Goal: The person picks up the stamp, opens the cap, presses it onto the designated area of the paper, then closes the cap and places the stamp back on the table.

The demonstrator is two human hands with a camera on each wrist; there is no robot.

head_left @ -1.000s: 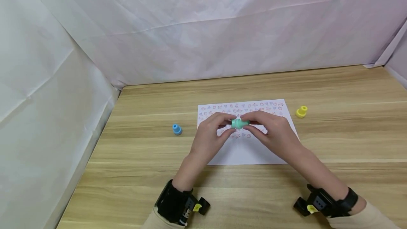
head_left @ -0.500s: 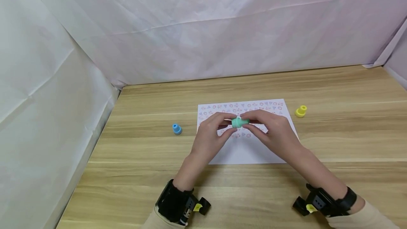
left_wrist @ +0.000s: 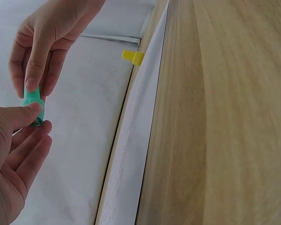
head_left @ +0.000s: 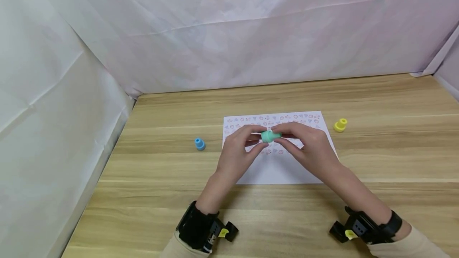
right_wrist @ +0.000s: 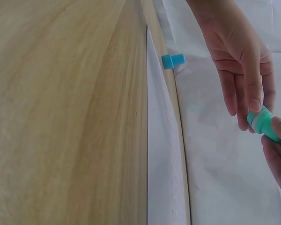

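**Both your hands on the green stamp, above the sheet**

You hold a small green stamp [head_left: 270, 136] between your two hands, lifted off the table [head_left: 172, 178] and hanging over the upper half of the paper sheet [head_left: 276, 170]. Your left hand [head_left: 238, 152] pinches its left end with thumb and forefinger; the other fingers curl loosely below. Your right hand [head_left: 308, 148] pinches the right end, thumb underneath and forefinger on top. The stamp lies on its side, its long axis running left to right between your fingertips.

From your left wrist, the stamp [left_wrist: 33, 104] shows with a pale band round its middle, your left hand [left_wrist: 11, 159] gripping the near part and your right hand [left_wrist: 47, 42] coming down onto the far part. From your right wrist, the stamp [right_wrist: 262, 124] shows the same pale ring, with your left hand [right_wrist: 239, 61] on one end and your right hand [right_wrist: 278, 154] on the other at the frame's edge.

The sheet is white, with rows of small printed marks across its top. A blue stamp [head_left: 199, 145] stands on the table to the left of the sheet, well apart from your hands. A yellow stamp [head_left: 340, 125] sits just beside the sheet's upper right corner. White cloth [head_left: 215, 31] walls the table at the back and left.
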